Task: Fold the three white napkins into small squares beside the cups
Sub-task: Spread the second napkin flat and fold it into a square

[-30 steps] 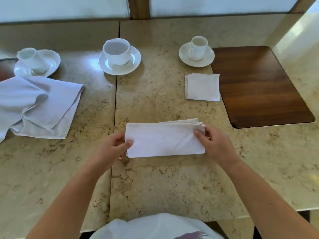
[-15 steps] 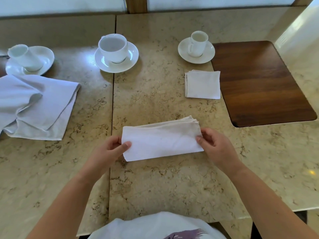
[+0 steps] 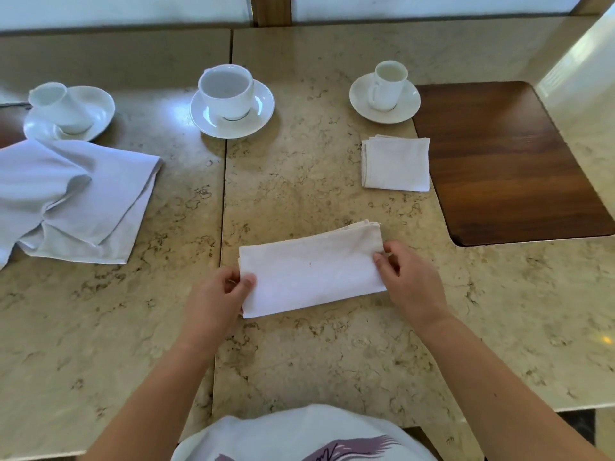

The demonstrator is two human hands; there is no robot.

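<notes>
A white napkin folded into a long strip [image 3: 309, 271] lies on the stone table in front of me. My left hand [image 3: 219, 297] pinches its left end and my right hand [image 3: 411, 281] pinches its right end. A second napkin, folded into a small square [image 3: 396, 164], lies just below the right cup on its saucer [image 3: 387, 89]. The third napkin [image 3: 76, 197] lies loose and rumpled at the left, below the left cup [image 3: 61, 108]. The middle cup [image 3: 228, 91] stands on its saucer with no napkin beside it.
A dark wooden inset panel [image 3: 499, 161] lies at the right, touching the square napkin's edge. A seam [image 3: 223, 201] runs between the two table slabs, under the strip's left end. A wall and window ledge close off the far side.
The strip has tilted a little, its right end higher than before. Both hands keep hold of its ends; the left hand has slid slightly along the left edge.
</notes>
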